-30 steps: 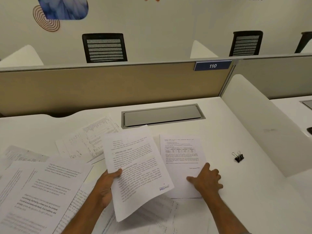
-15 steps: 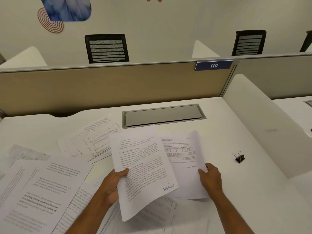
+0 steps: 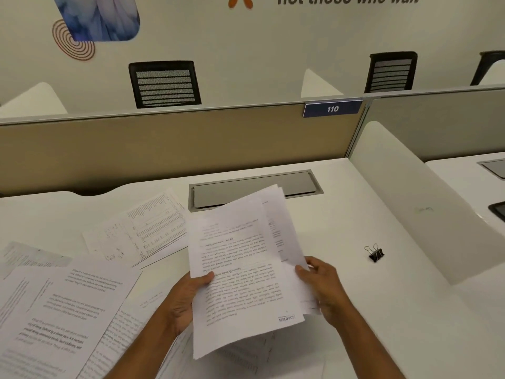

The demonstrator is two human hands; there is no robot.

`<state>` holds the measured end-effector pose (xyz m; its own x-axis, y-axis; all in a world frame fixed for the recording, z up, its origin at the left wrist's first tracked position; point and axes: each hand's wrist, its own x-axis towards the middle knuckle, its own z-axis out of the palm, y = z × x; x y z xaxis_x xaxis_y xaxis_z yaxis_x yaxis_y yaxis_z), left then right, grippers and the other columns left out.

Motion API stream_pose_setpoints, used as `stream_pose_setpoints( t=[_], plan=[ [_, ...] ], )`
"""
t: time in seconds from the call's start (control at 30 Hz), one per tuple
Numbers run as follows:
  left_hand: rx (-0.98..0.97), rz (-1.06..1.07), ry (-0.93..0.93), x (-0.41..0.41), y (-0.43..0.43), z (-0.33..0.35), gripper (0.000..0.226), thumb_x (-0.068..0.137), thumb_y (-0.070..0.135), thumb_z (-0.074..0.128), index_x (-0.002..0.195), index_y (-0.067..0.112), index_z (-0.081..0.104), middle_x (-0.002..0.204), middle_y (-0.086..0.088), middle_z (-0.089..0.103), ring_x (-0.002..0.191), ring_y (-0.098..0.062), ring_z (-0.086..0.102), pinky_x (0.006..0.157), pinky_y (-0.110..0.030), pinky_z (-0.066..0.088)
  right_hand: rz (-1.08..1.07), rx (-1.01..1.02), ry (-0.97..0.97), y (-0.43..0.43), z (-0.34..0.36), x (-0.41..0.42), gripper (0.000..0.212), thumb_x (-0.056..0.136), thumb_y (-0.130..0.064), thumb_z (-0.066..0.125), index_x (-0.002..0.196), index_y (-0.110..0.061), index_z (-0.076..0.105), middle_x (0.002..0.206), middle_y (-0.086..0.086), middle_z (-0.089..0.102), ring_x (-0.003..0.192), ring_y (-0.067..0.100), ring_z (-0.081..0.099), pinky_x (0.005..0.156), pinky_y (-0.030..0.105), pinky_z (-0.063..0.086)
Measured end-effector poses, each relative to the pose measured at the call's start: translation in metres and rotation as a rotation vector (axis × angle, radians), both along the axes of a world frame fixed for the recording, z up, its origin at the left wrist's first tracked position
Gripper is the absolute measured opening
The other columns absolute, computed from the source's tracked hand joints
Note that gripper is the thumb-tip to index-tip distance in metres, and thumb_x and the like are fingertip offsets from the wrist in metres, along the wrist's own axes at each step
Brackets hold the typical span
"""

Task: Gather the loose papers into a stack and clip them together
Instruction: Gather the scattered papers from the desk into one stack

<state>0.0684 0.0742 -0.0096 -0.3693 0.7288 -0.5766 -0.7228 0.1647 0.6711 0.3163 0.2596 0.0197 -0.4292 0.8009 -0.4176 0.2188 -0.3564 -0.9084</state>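
My left hand [image 3: 183, 299] grips a printed sheet [image 3: 240, 272] by its left edge, lifted off the white desk [image 3: 355, 310]. Behind it my right hand [image 3: 323, 285] holds a second sheet [image 3: 281, 231] by its right edge, mostly hidden by the front one. More loose papers lie on the desk: one with tables [image 3: 139, 231] at centre left, text pages [image 3: 62, 313] at the lower left, and one [image 3: 246, 354] under the lifted sheets. A black binder clip [image 3: 375, 253] stands alone to the right.
A grey cable hatch [image 3: 254, 187] is set into the desk behind the papers. A tan partition [image 3: 164, 149] closes the back and a white curved divider [image 3: 426, 209] the right side. Black chairs [image 3: 165, 84] stand beyond the partition.
My right hand has picked the right-hand sheet up off the desk and brought it behind the sheet held in my left hand. Both sheets are now raised.
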Motion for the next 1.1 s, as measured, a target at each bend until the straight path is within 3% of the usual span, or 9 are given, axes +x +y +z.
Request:
stream_pose_setpoints(
  t=[0.1, 0.37, 0.53, 0.63, 0.7, 0.77, 0.83, 0.9, 1.1],
  plan=[
    [-0.048, -0.025, 0.098, -0.001, -0.009, -0.001, 0.047, 0.087, 0.001, 0.07, 0.134, 0.004, 0.065, 0.125, -0.023, 0.075, 0.11, -0.045, 0.073, 0.093, -0.055, 0.06, 0.06, -0.058, 0.016, -0.016, -0.004, -0.004, 0.013, 0.096, -0.011, 0.071, 0.108, -0.014, 0.076, 0.099, 0.004, 0.085, 0.082, 0.023, 0.082, 0.064, 0.027, 0.063],
    [-0.059, -0.058, 0.177, 0.007, -0.033, 0.01, 0.044, 0.086, 0.002, 0.072, 0.129, 0.007, 0.069, 0.124, -0.018, 0.077, 0.106, -0.037, 0.077, 0.081, -0.046, 0.067, 0.234, -0.104, -0.013, -0.043, 0.001, -0.018, 0.025, 0.09, -0.034, 0.079, 0.109, -0.018, 0.078, 0.099, 0.006, 0.084, 0.085, 0.026, 0.082, 0.068, 0.032, 0.063],
    [-0.07, 0.063, 0.092, 0.007, -0.044, 0.01, 0.043, 0.099, -0.008, 0.055, 0.142, -0.001, 0.059, 0.143, -0.029, 0.061, 0.131, -0.049, 0.057, 0.113, -0.065, 0.043, 0.185, -0.125, -0.066, -0.051, 0.001, -0.022, 0.037, 0.106, -0.04, 0.055, 0.108, -0.009, 0.074, 0.104, 0.008, 0.083, 0.087, 0.022, 0.077, 0.066, 0.03, 0.055],
    [-0.026, 0.175, 0.079, 0.008, -0.059, 0.014, 0.034, 0.101, -0.008, 0.052, 0.127, 0.007, 0.068, 0.129, -0.017, 0.071, 0.109, -0.037, 0.069, 0.092, -0.05, 0.06, 0.147, 0.059, -0.213, -0.06, -0.01, -0.015, 0.034, 0.108, -0.033, 0.051, 0.107, -0.008, 0.073, 0.099, 0.009, 0.081, 0.091, 0.032, 0.076, 0.074, 0.04, 0.061],
    [-0.024, 0.237, 0.081, 0.008, -0.071, 0.015, 0.033, 0.1, -0.008, 0.053, 0.123, 0.009, 0.07, 0.116, -0.012, 0.079, 0.095, -0.029, 0.077, 0.077, -0.042, 0.067, 0.328, 0.293, -0.413, -0.07, -0.018, -0.008, 0.024, 0.104, -0.028, 0.059, 0.116, -0.011, 0.07, 0.107, 0.007, 0.076, 0.093, 0.03, 0.073, 0.088, 0.045, 0.061],
    [-0.02, 0.293, 0.069, 0.008, -0.084, 0.014, 0.034, 0.1, -0.008, 0.053, 0.127, 0.007, 0.068, 0.109, -0.011, 0.082, 0.089, -0.026, 0.08, 0.07, -0.039, 0.068, 0.598, 0.458, -0.654, -0.085, -0.026, -0.003, 0.045, 0.097, -0.039, 0.066, 0.136, -0.016, 0.058, 0.126, 0.007, 0.066, 0.113, 0.026, 0.064, 0.099, 0.04, 0.052],
    [-0.019, 0.347, 0.054, 0.01, -0.097, 0.011, 0.039, 0.1, -0.006, 0.054, 0.135, 0.006, 0.065, 0.124, -0.015, 0.076, 0.1, -0.029, 0.076, 0.079, -0.042, 0.067, 0.771, 0.615, -0.854, -0.099, -0.035, 0.0, 0.071, 0.089, -0.056, 0.07, 0.146, -0.021, 0.045, 0.14, 0.007, 0.051, 0.129, 0.028, 0.05, 0.104, 0.042, 0.044],
    [-0.01, 0.387, 0.033, 0.013, -0.11, 0.008, 0.045, 0.098, -0.003, 0.057, 0.141, 0.006, 0.062, 0.137, -0.018, 0.068, 0.115, -0.034, 0.069, 0.088, -0.045, 0.063, 0.848, 0.727, -0.948, -0.112, -0.043, 0.002, 0.086, 0.081, -0.064, 0.072, 0.148, -0.021, 0.038, 0.143, 0.009, 0.044, 0.129, 0.029, 0.044, 0.103, 0.045, 0.042],
    [0.023, 0.452, -0.029, 0.023, -0.145, 0.004, 0.048, 0.098, 0.0, 0.058, 0.145, 0.009, 0.059, 0.146, -0.019, 0.063, 0.135, -0.037, 0.057, 0.096, -0.048, 0.06, 0.855, 0.764, -0.991, -0.12, -0.046, -0.002, 0.083, 0.081, -0.059, 0.075, 0.145, -0.019, 0.04, 0.14, 0.01, 0.047, 0.129, 0.03, 0.046, 0.106, 0.044, 0.04]
  ],
)
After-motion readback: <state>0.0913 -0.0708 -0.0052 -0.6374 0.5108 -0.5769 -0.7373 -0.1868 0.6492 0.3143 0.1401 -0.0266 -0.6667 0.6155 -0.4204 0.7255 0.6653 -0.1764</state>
